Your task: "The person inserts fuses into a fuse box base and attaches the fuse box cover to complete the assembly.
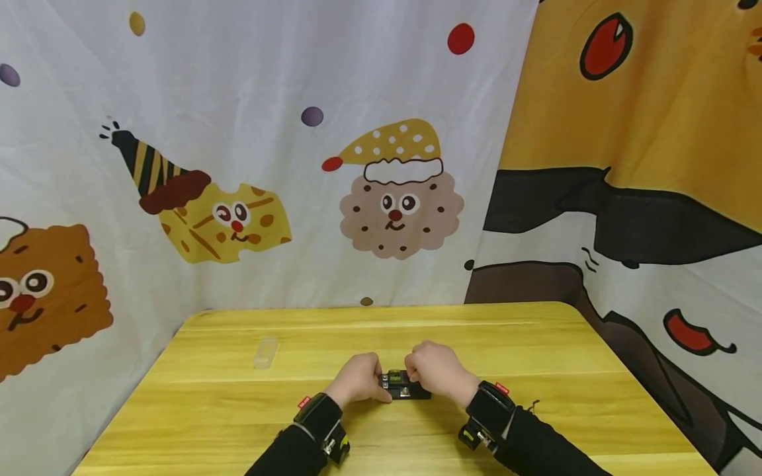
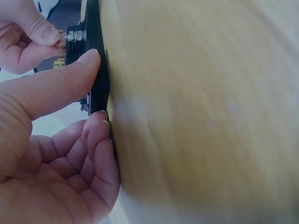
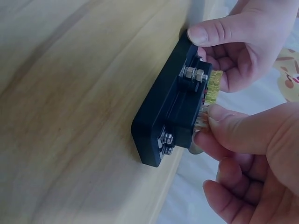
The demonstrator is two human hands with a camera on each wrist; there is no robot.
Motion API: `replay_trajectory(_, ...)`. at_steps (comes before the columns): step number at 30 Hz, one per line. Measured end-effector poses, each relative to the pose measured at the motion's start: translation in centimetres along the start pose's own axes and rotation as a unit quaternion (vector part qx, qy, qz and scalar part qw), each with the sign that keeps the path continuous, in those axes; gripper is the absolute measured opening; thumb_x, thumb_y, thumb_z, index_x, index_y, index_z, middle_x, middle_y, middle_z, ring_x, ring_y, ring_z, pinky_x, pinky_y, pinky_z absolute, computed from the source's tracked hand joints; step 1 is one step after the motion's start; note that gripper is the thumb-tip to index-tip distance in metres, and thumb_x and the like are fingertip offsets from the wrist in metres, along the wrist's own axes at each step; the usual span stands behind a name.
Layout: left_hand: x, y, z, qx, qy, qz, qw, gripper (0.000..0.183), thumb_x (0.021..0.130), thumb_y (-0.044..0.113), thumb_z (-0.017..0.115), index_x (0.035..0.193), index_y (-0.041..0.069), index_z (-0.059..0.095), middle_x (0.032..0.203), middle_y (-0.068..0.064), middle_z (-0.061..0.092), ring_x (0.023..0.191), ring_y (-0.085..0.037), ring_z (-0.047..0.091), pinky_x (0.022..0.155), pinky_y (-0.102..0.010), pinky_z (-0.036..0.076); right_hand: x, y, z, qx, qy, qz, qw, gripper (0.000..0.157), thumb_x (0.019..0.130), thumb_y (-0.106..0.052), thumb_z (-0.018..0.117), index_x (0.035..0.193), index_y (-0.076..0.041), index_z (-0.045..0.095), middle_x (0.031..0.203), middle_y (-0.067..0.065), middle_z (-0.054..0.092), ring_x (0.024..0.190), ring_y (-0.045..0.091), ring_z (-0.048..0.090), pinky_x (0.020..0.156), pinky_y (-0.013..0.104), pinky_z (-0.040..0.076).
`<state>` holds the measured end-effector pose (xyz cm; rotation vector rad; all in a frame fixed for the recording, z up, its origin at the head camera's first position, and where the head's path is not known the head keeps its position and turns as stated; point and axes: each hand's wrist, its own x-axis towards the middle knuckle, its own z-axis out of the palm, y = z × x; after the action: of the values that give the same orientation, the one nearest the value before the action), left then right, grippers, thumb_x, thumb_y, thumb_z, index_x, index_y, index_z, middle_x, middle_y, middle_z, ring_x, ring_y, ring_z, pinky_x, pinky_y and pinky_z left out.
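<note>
A black fuse block [image 1: 415, 393] with metal screws and nuts lies on the wooden table. My left hand [image 1: 357, 380] grips its left end, with the thumb [image 2: 70, 84] along the near side and fingertips at the end. At the block's right part, my right hand [image 1: 439, 370] pinches a small clear, orange-tinted blade fuse [image 3: 202, 119] between thumb and forefinger. That fuse is at the top of the block; how deep it sits is hidden by the fingers. Beside it, a yellow fuse [image 3: 213, 86] stands on the block between the two hands.
On the table [image 1: 196, 416], further back to the left, lies a small clear plastic box [image 1: 265, 353]. A printed cloth [image 1: 381, 79] with cartoon figures hangs behind the table's far edge and along its sides.
</note>
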<state>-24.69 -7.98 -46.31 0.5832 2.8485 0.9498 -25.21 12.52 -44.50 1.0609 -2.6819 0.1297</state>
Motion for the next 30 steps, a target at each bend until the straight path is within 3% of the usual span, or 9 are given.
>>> replay_trajectory(7,-0.1,-0.2,0.3,-0.001,-0.003,0.001,1.0000,0.046,0.062,0.019,0.095,0.082,0.006,0.055,0.068,0.001,0.050,0.060,-0.013,0.044,0.059,-0.028,0.039,-0.5,0.5,0.0,0.032,0.005,-0.005,0.999,0.024,0.077,-0.015,0.085,0.070,-0.022,0.064,0.070,-0.012,0.051,0.065,0.006,0.050,0.056,0.023,0.041)
replay_trajectory(14,-0.1,0.0,0.1,0.001,0.000,0.001,1.0000,0.046,0.062,0.019,0.095,0.082,0.005,0.056,0.068,0.001,0.050,0.061,-0.014,0.045,0.060,-0.029,0.040,-0.9,1.6,-0.3,0.091,0.004,0.029,0.995,0.013,0.079,-0.020,0.084,0.083,-0.020,0.072,0.079,-0.010,0.061,0.071,0.007,0.057,0.061,0.025,0.047)
replay_trajectory(22,-0.1,0.2,-0.1,0.000,-0.003,-0.008,1.0000,0.046,0.063,0.019,0.094,0.083,0.006,0.056,0.069,0.001,0.051,0.063,-0.015,0.045,0.061,-0.030,0.039,-1.7,2.1,-0.4,0.111,-0.015,0.073,0.991,0.032,0.077,-0.024,0.086,0.103,-0.010,0.072,0.092,-0.001,0.065,0.080,0.017,0.061,0.069,0.032,0.050)
replay_trajectory(30,-0.4,0.3,-0.2,-0.012,-0.003,-0.009,0.9999,0.045,0.064,0.017,0.094,0.084,0.004,0.055,0.069,0.000,0.050,0.062,-0.015,0.045,0.061,-0.031,0.039,-2.3,2.2,0.2,0.143,-0.034,0.083,0.986,0.043,0.077,-0.029,0.086,0.111,-0.009,0.070,0.101,0.002,0.066,0.089,0.020,0.062,0.074,0.036,0.051)
